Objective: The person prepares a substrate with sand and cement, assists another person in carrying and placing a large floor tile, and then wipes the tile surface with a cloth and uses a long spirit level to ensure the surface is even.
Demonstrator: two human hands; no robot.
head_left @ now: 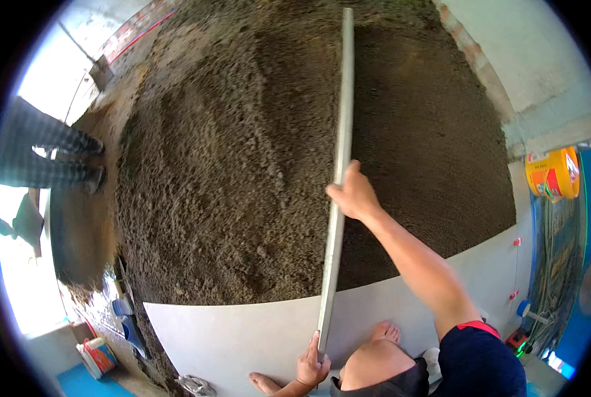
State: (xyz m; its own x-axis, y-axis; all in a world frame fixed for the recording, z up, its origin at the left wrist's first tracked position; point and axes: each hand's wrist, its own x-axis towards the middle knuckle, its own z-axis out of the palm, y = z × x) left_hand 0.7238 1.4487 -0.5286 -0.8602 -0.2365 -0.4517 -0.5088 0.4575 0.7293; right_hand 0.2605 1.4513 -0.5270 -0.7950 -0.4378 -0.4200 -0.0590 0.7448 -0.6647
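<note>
A long, straight metal screed bar (343, 99) stretches from near my knees to the far end of a bed of damp sandy mortar (209, 172). My right hand (355, 193) grips the bar about halfway along, fingers wrapped over it. Close to my body, my left hand (313, 364) is closed around the bar's near end. Left of the bar the mortar is rough and lumpy; to its right the surface looks smooth and level. Under the near end lies a large pale tile (236, 334), where my bare feet rest.
At the right stands a yellow bucket (552, 175) beside the wall. A mallet with a blue head (524, 308) and red tile spacers (514, 295) are by the tile's right side. Another person's legs (50, 149) stand at the left. A white bucket (97, 357) sits lower left.
</note>
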